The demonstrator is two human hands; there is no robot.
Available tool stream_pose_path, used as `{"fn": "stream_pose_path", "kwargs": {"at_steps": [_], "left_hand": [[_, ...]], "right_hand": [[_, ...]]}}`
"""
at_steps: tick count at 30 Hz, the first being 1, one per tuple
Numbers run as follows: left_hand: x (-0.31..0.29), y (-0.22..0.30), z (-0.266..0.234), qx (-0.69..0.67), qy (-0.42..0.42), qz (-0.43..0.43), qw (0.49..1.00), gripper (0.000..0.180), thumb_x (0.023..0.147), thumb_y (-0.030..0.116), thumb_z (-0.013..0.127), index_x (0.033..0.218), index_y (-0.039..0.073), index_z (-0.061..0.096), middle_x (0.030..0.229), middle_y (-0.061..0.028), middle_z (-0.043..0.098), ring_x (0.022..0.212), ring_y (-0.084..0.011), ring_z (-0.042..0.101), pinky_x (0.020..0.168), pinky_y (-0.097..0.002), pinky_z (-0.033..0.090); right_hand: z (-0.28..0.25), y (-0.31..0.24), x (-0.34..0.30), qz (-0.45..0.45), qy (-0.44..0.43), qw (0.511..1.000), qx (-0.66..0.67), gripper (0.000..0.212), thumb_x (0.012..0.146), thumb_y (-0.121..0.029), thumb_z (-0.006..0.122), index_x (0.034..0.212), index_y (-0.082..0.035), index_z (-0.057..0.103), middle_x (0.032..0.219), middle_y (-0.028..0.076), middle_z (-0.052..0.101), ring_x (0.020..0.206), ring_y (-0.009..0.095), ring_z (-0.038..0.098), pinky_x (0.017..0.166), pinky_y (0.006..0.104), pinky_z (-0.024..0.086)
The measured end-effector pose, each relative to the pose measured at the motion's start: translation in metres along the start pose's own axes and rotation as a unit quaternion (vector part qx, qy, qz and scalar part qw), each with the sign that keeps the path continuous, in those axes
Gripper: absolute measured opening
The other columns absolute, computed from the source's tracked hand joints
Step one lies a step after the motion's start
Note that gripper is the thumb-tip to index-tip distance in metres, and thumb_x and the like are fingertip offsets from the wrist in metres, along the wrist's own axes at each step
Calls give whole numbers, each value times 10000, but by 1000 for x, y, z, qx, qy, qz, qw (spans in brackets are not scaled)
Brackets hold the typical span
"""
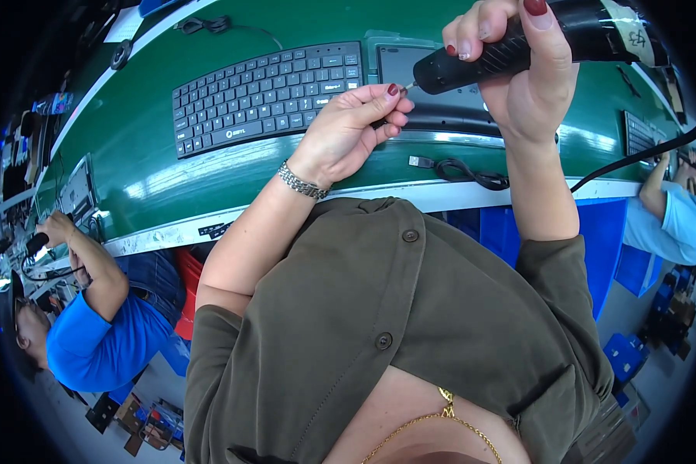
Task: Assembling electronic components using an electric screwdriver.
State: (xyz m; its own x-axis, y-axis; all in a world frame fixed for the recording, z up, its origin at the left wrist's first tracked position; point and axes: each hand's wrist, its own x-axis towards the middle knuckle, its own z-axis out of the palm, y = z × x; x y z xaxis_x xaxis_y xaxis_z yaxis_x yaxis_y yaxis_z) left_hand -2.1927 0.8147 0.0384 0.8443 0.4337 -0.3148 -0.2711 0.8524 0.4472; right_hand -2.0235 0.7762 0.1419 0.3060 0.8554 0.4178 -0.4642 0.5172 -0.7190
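Note:
My right hand (540, 97) wraps round a black electric screwdriver (450, 73), which lies nearly level and points to the left. Its thin metal bit (410, 86) meets the fingertips of my left hand (348, 131). Thumb and fingers of that hand are pinched together at the bit's tip; whatever small piece they hold is too small to tell. Beneath the screwdriver lies a flat black panel (456, 117), partly hidden by my hands and the tool. Just left of it, a black keyboard (263, 100) rests face up on the green bench (143, 185).
A black cable (483, 179) with a USB plug (421, 162) lies along the bench's near edge. Another coiled cable (205, 25) sits at the far left. A black cord (634, 158) crosses at the right. Co-workers sit on the left (104, 340) and right (665, 224).

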Motion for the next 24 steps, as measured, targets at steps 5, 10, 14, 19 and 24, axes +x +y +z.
{"fn": "stream_pose_path", "kwargs": {"at_steps": [5, 10, 14, 19, 24], "left_hand": [[7, 5, -1, -8, -56, -52, 997, 232, 968, 133, 572, 1100, -56, 599, 1016, -158, 668, 802, -154, 637, 721, -227, 530], [-1, 8, 13, 29, -6, -53, 998, 269, 991, 168, 529, 1125, -61, 573, 1095, -201, 652, 856, -187, 652, 751, -247, 532], [-4, 14, 2, 53, 6, -39, 998, 281, 1014, 172, 469, 1128, -67, 564, 1155, -237, 634, 892, -192, 656, 762, -253, 538], [-12, 21, -3, 55, 40, -26, 997, 293, 995, 165, 513, 1184, -59, 521, 1110, -210, 647, 888, -209, 662, 778, -267, 529], [-12, 25, -13, 57, 41, -20, 997, 273, 975, 146, 552, 1155, -59, 560, 1077, -195, 659, 876, -181, 659, 756, -254, 535]], "right_hand": [[-9, -5, 6, -7, 0, 1000, -19, 214, 936, -117, 538, 1129, -42, 488, 649, 84, 535, 525, 217, 566, 522, 305, 472], [-50, 0, 13, -45, 54, 987, -145, 201, 922, -94, 563, 1106, -29, 511, 646, 81, 541, 524, 205, 561, 528, 290, 474], [-80, 12, 20, -87, 125, 949, -276, 193, 907, -71, 587, 1083, -16, 530, 652, 81, 550, 521, 194, 552, 533, 275, 476], [-85, 20, 22, -93, 112, 940, -308, 194, 887, -41, 609, 1065, -4, 542, 667, 83, 565, 522, 182, 547, 540, 260, 478], [-91, 24, 21, -80, 131, 930, -335, 175, 884, -33, 603, 1043, -3, 535, 659, 77, 564, 523, 176, 553, 538, 262, 480]]}}
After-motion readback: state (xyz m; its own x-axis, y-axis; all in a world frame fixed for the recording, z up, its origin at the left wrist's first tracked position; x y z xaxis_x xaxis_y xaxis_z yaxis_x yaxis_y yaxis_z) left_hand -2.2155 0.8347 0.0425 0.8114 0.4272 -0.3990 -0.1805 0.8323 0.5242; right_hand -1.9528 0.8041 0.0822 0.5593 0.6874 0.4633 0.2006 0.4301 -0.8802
